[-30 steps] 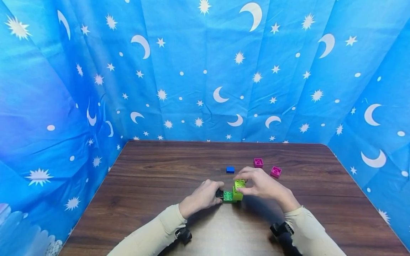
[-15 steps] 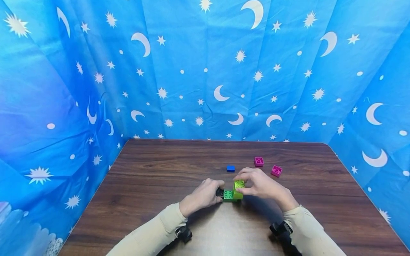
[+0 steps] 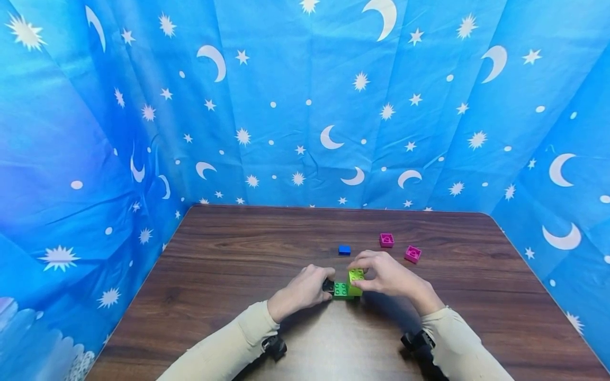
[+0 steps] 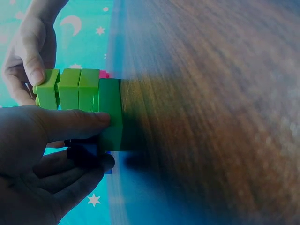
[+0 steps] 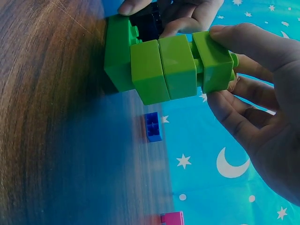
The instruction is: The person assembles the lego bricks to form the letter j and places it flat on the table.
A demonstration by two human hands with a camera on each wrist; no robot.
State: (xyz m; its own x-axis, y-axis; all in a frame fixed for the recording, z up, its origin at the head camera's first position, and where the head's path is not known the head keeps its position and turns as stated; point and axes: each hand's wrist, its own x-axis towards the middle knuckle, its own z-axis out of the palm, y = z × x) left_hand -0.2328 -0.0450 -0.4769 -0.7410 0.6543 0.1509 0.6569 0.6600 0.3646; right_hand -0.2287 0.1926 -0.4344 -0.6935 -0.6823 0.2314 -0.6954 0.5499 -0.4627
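My left hand [image 3: 302,290] grips one end of a toy-brick build, its thumb along the long green brick [image 5: 117,56] at the base and its fingers by the black brick [image 3: 328,286] on top. Two lime bricks [image 5: 164,68] stand stacked on the other end of the green one. Above them, a third lime brick [image 5: 213,63] is pinched between thumb and fingers of my right hand [image 3: 391,274]. In the right wrist view, studs show in a narrow gap beneath this top brick, which sits slightly tilted. The left hand partly hides the black brick.
Behind the build, a small blue brick [image 3: 344,250] lies on the brown wooden table [image 3: 248,238]. Two magenta bricks [image 3: 386,240] lie farther back to the right, hollow side up. A blue cloth [image 3: 305,121] with moons and stars hangs around the table.
The top lime brick has shifted from an offset position to nearly in line over the lime stack. Both hands stay almost in place; the head view has tipped slightly.
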